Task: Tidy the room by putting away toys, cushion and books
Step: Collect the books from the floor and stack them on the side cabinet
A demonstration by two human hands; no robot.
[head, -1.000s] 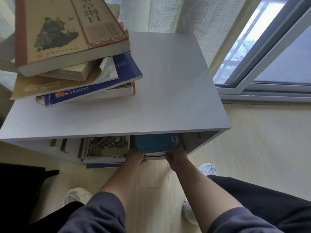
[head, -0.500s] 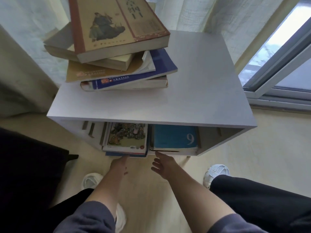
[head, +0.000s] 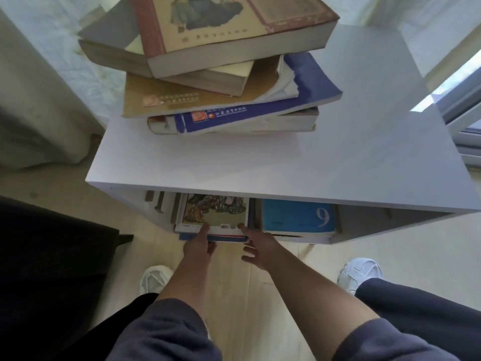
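Observation:
A low white cabinet (head: 260, 162) stands in front of me with an open shelf underneath. In the shelf's left half lies a small stack topped by a picture-cover book (head: 216, 212); to its right lies a blue book marked 9 (head: 296, 217). My left hand (head: 199, 246) grips the front edge of the picture-cover book, thumb on the cover and fingers below. My right hand (head: 257, 246) touches that book's right front corner with a fingertip, its other fingers spread. A leaning pile of several books (head: 234, 100) sits on the cabinet top.
A pale curtain (head: 39, 100) hangs at the left and behind the cabinet. A window frame (head: 463, 121) is at the right. A black piece of furniture (head: 52, 256) is close on my left. My white shoes (head: 153, 278) rest on the light wooden floor.
Both hands left the blue book marked 9, drew back, then moved left onto the picture-cover book's front edge. The view has shifted closer and to the left.

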